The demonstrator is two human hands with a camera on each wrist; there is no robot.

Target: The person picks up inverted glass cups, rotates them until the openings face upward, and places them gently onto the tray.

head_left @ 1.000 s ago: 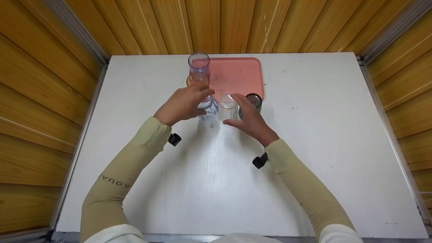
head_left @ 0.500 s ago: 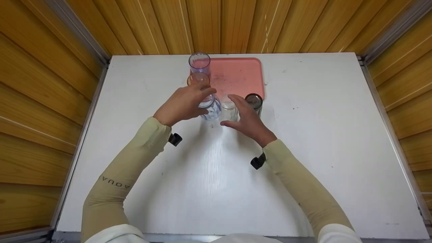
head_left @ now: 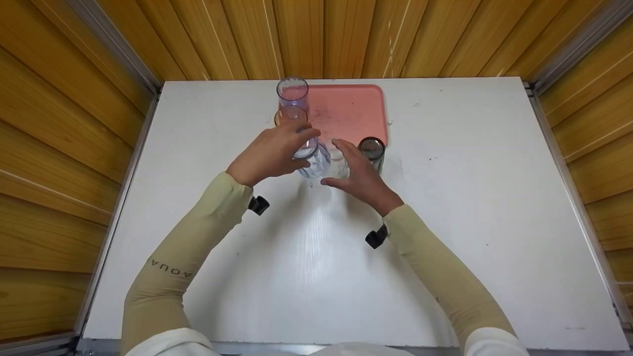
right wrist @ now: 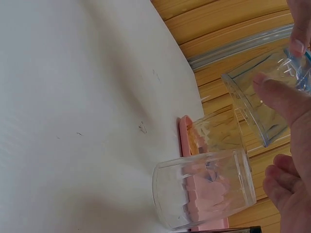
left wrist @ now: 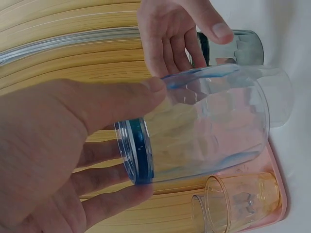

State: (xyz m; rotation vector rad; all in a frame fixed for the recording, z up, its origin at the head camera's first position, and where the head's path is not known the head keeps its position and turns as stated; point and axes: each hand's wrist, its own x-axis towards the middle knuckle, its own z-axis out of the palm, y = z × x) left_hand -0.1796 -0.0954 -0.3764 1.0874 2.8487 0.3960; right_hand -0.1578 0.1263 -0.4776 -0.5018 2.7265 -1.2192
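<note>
My left hand (head_left: 274, 151) grips a clear, blue-tinted drinking glass (head_left: 319, 165) near its rim; the glass is tilted, its base swung to the right. In the left wrist view, the thumb lies along the upper side of this faceted glass (left wrist: 209, 126) and the fingers are at the blue rim. Just right of it stands a colourless glass (right wrist: 204, 191), partly hidden in the head view. My right hand (head_left: 366, 180) is beside that glass, thumb and fingers spread apart and holding nothing. A dark grey glass (head_left: 372, 148) stands behind the right hand's knuckles.
A pink tray (head_left: 351, 109) lies at the back of the white table (head_left: 445, 222). Along its left side stand an orange glass (head_left: 292, 112) and, farther back, a purple glass (head_left: 293, 90). Wood-patterned panels (head_left: 341, 39) enclose the back and sides.
The blue-tinted glass has shifted slightly right in my left hand, its base swinging right over the colourless glass. My right hand has drifted a little left, away from the dark grey glass.
</note>
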